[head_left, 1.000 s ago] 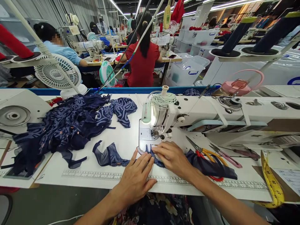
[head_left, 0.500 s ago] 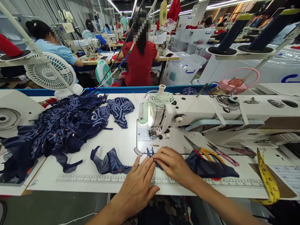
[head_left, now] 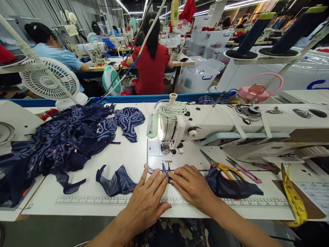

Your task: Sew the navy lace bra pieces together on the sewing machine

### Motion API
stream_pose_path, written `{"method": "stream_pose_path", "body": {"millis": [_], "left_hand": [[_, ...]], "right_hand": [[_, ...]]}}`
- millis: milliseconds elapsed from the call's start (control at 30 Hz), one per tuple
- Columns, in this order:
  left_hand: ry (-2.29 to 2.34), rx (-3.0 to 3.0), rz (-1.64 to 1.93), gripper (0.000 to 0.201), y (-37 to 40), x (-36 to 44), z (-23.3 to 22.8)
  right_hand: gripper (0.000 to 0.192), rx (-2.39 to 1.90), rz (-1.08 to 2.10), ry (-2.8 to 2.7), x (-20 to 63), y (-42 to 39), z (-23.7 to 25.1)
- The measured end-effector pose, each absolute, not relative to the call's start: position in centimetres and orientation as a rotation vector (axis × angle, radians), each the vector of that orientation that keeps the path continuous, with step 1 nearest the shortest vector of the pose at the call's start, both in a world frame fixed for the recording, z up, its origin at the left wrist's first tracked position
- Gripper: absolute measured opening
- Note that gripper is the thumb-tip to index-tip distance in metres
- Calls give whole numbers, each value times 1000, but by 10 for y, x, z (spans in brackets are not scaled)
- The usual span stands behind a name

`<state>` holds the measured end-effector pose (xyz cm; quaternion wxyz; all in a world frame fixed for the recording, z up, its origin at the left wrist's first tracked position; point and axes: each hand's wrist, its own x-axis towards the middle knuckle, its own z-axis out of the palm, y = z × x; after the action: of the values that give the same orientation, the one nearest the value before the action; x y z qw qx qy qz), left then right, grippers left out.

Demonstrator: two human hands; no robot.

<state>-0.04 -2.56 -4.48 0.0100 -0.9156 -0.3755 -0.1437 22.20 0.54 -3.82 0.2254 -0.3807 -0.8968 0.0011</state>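
Resting both hands on a navy garment piece before the sewing machine

Your left hand lies palm down over the navy garment piece, its fingers straight and slightly spread, its thumb out to the side, closed around nothing. Your right hand reaches in from the other side, fingers bent and their tips on the cloth just beside your left fingertips; I cannot tell whether they pinch it or only press it.

Between your hands, narrow bits of the cloth point toward the machine. The piece lies on the white table, on your side of the needle plate and apart from it. Its sheer, curled end shows to the left of your left hand, above the printed ruler. Dark cloth lies just right of your right hand; your hands hide whether it joins the piece.

Near that cloth are yellow-handled scissors, with pink-handled snips beside them. A yellow tape measure hangs farther right. On your left, a heap of navy patterned cloth covers much of the table. Beyond the machine, a person in a red top sits facing away.
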Motion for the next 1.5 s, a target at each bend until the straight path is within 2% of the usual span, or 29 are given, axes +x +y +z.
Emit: {"method": "stream_pose_path", "body": {"millis": [1067, 1500], "left_hand": [[-1126, -2938, -426, 49, -12, -1, -38], [-1152, -3005, -262, 53, -11, -2, -38]], "right_hand": [[24, -1084, 25, -2403, 219, 7, -44], [26, -1100, 48, -2427, 218, 8, -45]]}}
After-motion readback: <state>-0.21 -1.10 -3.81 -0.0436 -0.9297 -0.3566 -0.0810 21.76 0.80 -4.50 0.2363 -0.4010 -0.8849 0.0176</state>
